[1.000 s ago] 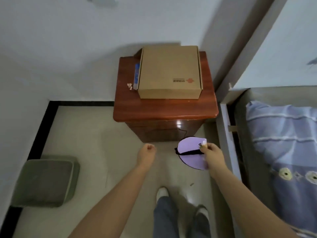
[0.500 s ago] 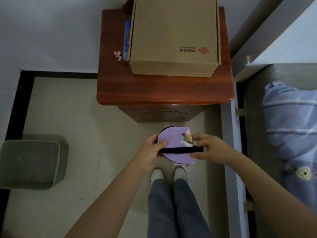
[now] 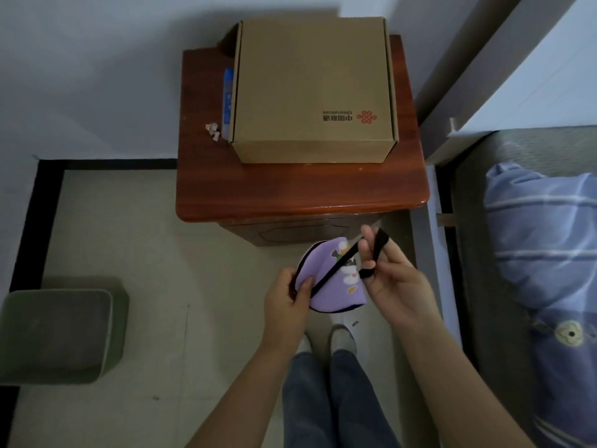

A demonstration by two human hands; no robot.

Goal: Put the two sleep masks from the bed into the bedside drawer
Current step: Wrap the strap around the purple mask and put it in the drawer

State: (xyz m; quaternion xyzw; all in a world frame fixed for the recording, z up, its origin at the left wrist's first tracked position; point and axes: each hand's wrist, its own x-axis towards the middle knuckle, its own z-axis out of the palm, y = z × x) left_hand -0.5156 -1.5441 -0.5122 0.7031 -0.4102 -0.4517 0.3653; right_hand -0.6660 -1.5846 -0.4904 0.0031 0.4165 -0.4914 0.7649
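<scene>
Head view: standing before the wooden nightstand [image 3: 300, 195], left hand [image 3: 286, 302] pinching the purple sleep mask [image 3: 329, 282], right hand [image 3: 392, 279] hooking fingers through its black strap [image 3: 374, 250]. Drawer [image 3: 290, 232] looking closed (second mask unseen); freeing one hand to pull it.

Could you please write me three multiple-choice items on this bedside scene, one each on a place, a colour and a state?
1. Where is the brown cardboard box?
A. on the reddish wooden bedside cabinet
B. on the floor
C. on the bed

2. What colour is the sleep mask's elastic strap?
A. white
B. black
C. red

3. How is the round purple fabric sleep mask held?
A. lying on the cabinet
B. in one hand only
C. between both hands

Answers: 1 A, the box rests on the cabinet top. 2 B, the strap shows black across the purple. 3 C, the left hand pinches the mask's edge while the right hand pulls the strap.
</scene>
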